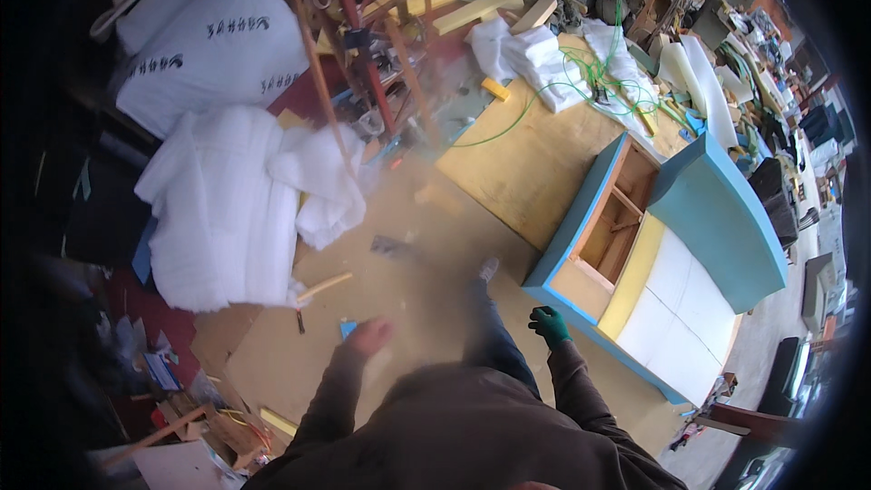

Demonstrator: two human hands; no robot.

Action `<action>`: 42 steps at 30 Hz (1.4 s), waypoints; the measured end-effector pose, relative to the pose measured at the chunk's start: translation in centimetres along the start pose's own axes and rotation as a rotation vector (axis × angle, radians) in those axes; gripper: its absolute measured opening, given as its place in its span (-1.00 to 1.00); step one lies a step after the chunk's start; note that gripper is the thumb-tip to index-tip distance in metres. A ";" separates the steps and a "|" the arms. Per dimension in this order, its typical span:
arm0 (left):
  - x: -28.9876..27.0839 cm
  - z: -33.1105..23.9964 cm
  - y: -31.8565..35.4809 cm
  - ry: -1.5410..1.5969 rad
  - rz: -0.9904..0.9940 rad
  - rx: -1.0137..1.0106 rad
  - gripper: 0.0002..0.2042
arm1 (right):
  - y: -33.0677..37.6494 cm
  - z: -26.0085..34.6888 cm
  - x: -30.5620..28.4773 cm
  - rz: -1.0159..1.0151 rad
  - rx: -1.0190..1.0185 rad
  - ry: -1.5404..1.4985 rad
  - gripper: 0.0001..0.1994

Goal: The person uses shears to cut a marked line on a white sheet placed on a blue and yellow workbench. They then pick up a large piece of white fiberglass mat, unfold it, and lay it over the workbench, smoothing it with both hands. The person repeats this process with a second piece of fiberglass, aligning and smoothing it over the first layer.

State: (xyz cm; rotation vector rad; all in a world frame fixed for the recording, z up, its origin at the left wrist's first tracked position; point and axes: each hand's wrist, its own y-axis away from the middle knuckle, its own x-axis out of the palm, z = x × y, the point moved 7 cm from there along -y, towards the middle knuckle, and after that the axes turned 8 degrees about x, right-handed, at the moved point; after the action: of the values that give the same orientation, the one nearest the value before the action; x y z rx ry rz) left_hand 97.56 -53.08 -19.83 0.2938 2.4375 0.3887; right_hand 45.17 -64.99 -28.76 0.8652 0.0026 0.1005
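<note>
We stand beside the sofa frame (653, 245), blue-edged with yellow and white foam, lying on the plywood floor (508, 172). Our right hand (550, 325), in a green glove, hangs curled just short of the frame's near corner, gripping nothing. Our left hand (370, 336) swings bare and blurred, seemingly loosely closed and empty. To handle the frame well, we grip its wooden edge, not the foam.
</note>
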 end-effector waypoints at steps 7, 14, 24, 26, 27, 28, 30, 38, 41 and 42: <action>1.3 11.4 -2.5 -0.078 0.366 -0.502 -0.74 | -17.3 15.0 0.1 0.067 -0.284 0.485 -0.63; -4.7 4.9 -14.0 0.554 -0.002 -0.895 -0.75 | -19.4 40.8 3.2 0.046 -0.327 0.313 -0.63; -11.8 3.4 -49.7 0.374 0.329 -0.416 -0.66 | -36.0 43.5 -1.0 -0.021 -0.107 0.088 -0.66; -14.5 4.3 -58.6 0.289 0.362 -0.341 -0.72 | -37.7 44.6 -3.1 -0.134 -0.006 0.219 -0.66; -15.9 4.2 -62.8 0.327 0.349 -0.310 -0.76 | -37.3 44.8 -4.2 -0.194 0.124 0.391 -0.66; -17.3 3.6 -67.2 0.394 0.330 -0.291 -0.79 | -37.7 47.2 -4.4 -0.214 0.022 0.461 -0.66; -20.7 0.5 -76.4 0.284 0.266 -0.231 -0.75 | -38.3 51.2 -5.3 -0.275 -0.036 0.227 -0.66; -28.0 -19.8 -100.5 0.457 0.114 -0.144 -0.71 | -44.1 61.0 -8.6 -0.341 -0.111 -0.003 -0.69; -26.1 -18.9 -103.3 0.383 0.207 -0.204 -0.74 | -44.7 62.8 -11.1 -0.417 -0.025 0.018 -0.69; -25.2 -17.5 -103.7 0.357 0.242 -0.240 -0.75 | -44.7 63.3 -12.1 -0.418 0.012 -0.031 -0.69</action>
State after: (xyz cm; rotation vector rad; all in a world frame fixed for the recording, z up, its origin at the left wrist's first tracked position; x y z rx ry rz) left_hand 94.19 -160.85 -28.42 0.4470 2.6697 0.8999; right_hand 39.72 -142.92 -22.17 0.8624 0.1542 -0.3049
